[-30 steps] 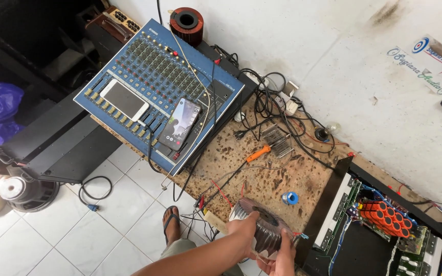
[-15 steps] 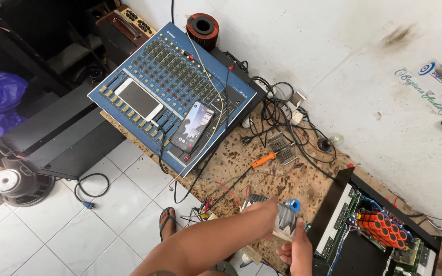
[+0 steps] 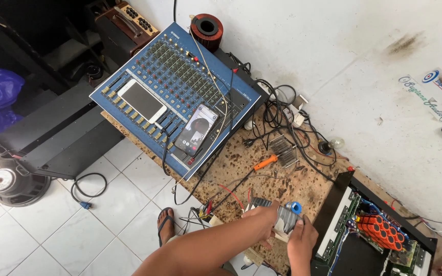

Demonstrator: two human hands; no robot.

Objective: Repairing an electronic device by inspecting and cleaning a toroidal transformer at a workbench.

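Note:
Both hands hold a finned metal heatsink just above the stained wooden board at the lower middle of the head view. My left hand grips its left end, the fingers wrapped over the fins. My right hand holds its right end from below. A small blue round part sits at the heatsink's upper right corner. Red and black wires run from the heatsink area to the left.
A blue audio mixer carries two phones. An orange-handled screwdriver, a second heatsink and tangled black cables lie on the board. An open amplifier chassis sits right. A sandalled foot rests on white tiles.
The hands carried the heatsink from near my body up and to the right onto the board, beside the blue round part. The view has also shifted upward.

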